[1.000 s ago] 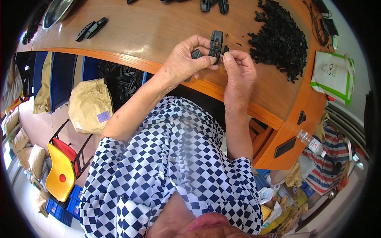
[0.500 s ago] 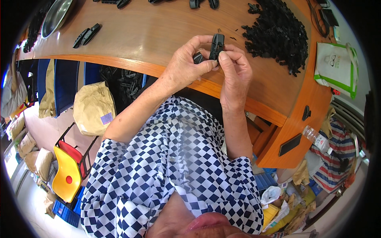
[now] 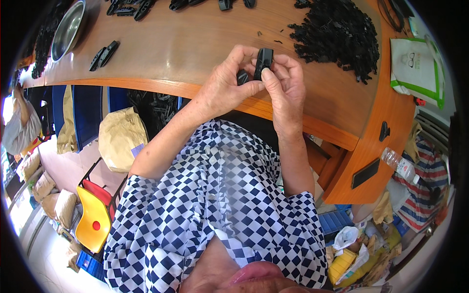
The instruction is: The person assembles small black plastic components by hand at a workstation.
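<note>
Over the table's near edge, both my hands hold an elongated black plastic part, standing nearly upright between my fingers. My left hand is closed around its left side, thumb reaching toward its lower end. A second dark plastic piece shows in the curl of the left fingers, partly hidden. My right hand pinches the part from the right, with its thumb on the lower end. Farther left on the table, two similar black parts lie side by side.
A large heap of small black pieces covers the table's right side. More black parts lie along the far edge. A metal bowl sits at far left. A white-green bag is at right; a paper sack stands below left.
The view has shifted slightly, moving the table and surroundings in the picture. Both hands keep hold of the black part, which now leans a little differently, with the right thumb near its lower end.
</note>
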Available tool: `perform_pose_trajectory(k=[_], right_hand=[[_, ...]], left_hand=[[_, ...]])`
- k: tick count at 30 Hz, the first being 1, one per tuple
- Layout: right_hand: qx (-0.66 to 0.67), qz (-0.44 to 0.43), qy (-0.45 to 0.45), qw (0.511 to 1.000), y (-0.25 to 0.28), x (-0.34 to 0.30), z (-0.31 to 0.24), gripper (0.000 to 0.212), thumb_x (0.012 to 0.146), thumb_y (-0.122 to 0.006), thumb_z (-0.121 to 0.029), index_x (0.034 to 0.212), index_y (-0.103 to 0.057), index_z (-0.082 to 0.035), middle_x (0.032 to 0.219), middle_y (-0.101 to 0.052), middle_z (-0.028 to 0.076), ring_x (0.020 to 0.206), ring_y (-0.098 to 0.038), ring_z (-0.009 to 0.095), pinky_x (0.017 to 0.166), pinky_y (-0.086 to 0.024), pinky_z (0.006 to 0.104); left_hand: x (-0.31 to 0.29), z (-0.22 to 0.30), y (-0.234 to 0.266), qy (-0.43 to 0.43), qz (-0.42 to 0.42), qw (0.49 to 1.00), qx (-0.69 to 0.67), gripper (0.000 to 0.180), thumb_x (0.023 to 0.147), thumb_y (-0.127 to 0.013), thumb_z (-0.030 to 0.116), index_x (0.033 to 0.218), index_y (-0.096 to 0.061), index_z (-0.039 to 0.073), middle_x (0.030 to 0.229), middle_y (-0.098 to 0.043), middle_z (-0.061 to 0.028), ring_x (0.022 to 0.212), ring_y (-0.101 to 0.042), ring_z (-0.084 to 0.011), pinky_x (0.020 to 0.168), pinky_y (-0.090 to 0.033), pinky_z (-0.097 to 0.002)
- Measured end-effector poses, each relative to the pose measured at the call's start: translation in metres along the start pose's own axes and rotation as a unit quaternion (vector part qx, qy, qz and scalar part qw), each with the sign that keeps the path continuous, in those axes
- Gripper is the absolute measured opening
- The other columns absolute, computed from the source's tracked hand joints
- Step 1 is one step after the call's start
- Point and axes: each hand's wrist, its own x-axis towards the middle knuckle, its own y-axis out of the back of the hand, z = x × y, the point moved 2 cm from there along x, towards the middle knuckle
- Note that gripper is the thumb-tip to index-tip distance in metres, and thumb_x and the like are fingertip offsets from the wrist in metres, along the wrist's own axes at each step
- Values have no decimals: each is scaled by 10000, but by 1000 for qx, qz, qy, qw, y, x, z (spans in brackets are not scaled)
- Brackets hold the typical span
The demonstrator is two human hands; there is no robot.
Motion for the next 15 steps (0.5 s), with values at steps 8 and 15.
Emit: perform_pose_trajectory(k=[8,15], right_hand=[[-51,-27,-30,998,11,-6,0,272,889,-609,-32,1138,-549,60,1023,-664,137,932,-644,167,833,-538,289],[-21,-84,-33,996,17,-11,-3,242,896,-591,-23,1124,-551,48,1067,-656,133,965,-634,158,868,-517,276]], left_hand=[[-6,9,-13,-43,-11,998,32,525,840,-662,37,1307,-440,126,1016,-629,-55,944,-587,-154,832,-482,-311],[-5,16,-2,-39,-87,993,74,487,871,-661,100,1300,-434,132,989,-643,-74,902,-625,-181,767,-496,-319]])
